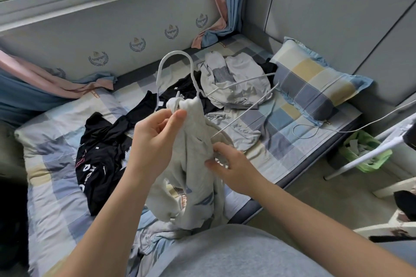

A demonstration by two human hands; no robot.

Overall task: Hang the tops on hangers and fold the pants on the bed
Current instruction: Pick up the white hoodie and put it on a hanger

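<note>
Threading hanger (174,52) into top (193,164). Left hand (155,137) is closed on the bunched collar just under the hook, thumb pinching cloth against my fingers. That stops the neck sliding off the stem and leaves the hook standing clear.

Right hand (234,164) is lower, fingers curled into the cloth at one shoulder, gripping the top. I'm holding there to drag fabric over the hanger arm.

One hanger arm and the bar poke out bare, pointing toward the pillow (315,83). My read: one shoulder is not yet seated, so this top is about half done.

The top hangs in the air from both hands, over the bed (281,141), well apart from the pillow on my side of it. Holding it off the sheet lets the body drop straight instead of bunching.

- Grey pile (234,78): just beside the pillow, window side. Could be pants, can't tell.
- Black clothes (103,148): far from the pillow, beyond the held top, unsorted.
- Cable (304,132): looped on the sheet just in front of the pillow.

Next: keep the collar pinch and pull the shoulder out over the bare arm. Risks: the thin arm snagging inside the sleeve, or the collar popping off if the pinch slackens.
</note>
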